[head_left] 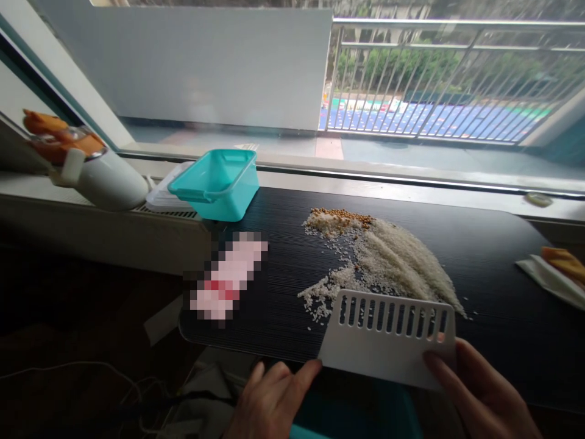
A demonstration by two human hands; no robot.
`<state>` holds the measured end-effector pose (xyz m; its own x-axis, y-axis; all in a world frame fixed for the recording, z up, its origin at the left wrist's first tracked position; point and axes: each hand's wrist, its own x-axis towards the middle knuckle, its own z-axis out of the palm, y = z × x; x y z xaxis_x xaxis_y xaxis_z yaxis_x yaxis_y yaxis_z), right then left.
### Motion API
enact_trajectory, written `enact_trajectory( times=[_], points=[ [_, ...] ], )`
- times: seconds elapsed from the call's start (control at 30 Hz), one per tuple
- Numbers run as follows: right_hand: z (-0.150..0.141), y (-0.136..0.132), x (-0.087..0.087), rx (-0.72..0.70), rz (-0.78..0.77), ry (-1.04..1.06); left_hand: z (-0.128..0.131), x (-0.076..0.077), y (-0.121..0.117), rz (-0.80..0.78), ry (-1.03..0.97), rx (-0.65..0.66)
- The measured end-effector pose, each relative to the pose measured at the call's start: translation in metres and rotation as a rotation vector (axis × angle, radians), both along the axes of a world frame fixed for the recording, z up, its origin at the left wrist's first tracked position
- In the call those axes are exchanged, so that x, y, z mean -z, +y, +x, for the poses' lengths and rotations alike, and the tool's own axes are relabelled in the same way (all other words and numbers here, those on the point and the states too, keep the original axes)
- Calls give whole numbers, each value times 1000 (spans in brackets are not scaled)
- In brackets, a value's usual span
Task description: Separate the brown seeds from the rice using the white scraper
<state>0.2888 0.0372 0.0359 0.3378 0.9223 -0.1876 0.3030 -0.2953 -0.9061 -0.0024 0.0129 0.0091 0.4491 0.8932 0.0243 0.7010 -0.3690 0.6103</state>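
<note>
My right hand (484, 390) grips a white slotted plastic scraper (379, 353) at its right end, thumb in front. The scraper is tilted up at the table's near edge, its slots facing away from me. My left hand (274, 399) is beside the scraper's lower left corner; its thumb reaches out to that corner and its other fingers are bent but apart. Just past the slots, white rice grains (406, 256) lie spread in streaks on the dark table (283, 213). Yellow-brown beans (340, 214) are gathered at the far end of the rice.
A turquoise bin (228, 189) stands at the back left by a clear lid (167, 189). A blurred pink item (231, 274) lies on the left. Below the near edge is another turquoise container (356, 417). A white kettle-like vessel (112, 177) leans by the window; a white-and-orange packet (555, 277) is right.
</note>
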Motion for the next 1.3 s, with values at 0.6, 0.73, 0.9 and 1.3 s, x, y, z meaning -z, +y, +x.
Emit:
enact_trajectory(
  times=[0.6,0.73,0.9,1.3],
  points=[
    [12,6,13,-171,17,47,16,-14,-13,110,118,-107],
    [12,7,16,-145,13,39,14,-17,-12,102,127,-93],
    [12,6,6,-109,-2,82,12,-13,-13,120,139,-86],
    [4,28,-7,20,145,48,7,-1,-12,231,94,-39]
  ],
)
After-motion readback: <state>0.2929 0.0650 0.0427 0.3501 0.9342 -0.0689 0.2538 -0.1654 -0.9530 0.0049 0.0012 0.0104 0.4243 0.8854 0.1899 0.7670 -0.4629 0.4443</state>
